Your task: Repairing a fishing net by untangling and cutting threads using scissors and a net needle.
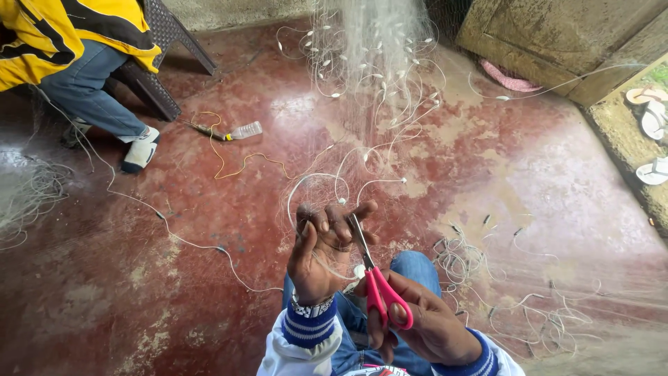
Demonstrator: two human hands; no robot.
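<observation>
Far left we see another person (76,49) seated in a yellow jacket, loose line (35,191) by their feet. Next, a bottle (245,130) and yellow cord (236,163) on the red floor (174,278). Centre: our left hand (321,251), fingers curled, pinches the net (369,83), which hangs ahead and blocks the floor behind. Our right hand (424,324) grips the pink scissors (372,278), blades slightly apart at the pinched strands. Right: cord scraps (487,278), sandals (650,115) at the doorstep.
</observation>
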